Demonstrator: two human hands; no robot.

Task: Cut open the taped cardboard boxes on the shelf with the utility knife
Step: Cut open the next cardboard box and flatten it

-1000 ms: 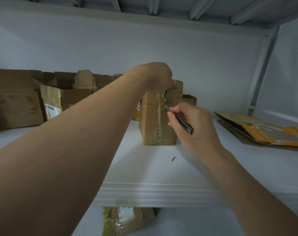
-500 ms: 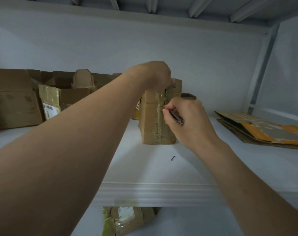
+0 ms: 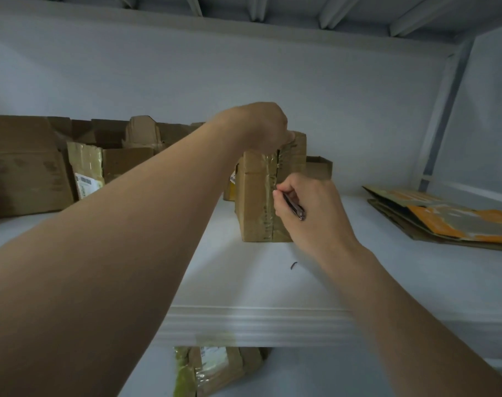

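A small brown cardboard box (image 3: 255, 202) stands upright in the middle of the white shelf (image 3: 244, 282), with clear tape running down its front seam. My left hand (image 3: 261, 127) grips the box's top edge from above. My right hand (image 3: 310, 207) holds a dark utility knife (image 3: 294, 207) like a pen, its tip against the taped seam about halfway down the front. The blade itself is hidden between my fingers and the box.
Several opened cardboard boxes (image 3: 29, 173) line the shelf's back left. A small open box (image 3: 318, 167) sits behind the taped one. Flattened cardboard with orange panels (image 3: 450, 222) lies at the right. A taped parcel (image 3: 215, 368) rests on the lower shelf. A small dark scrap (image 3: 293, 265) lies on the shelf.
My right hand moved in with the knife to the taped seam, then slid a little down it. My left hand kept its hold on the box top.
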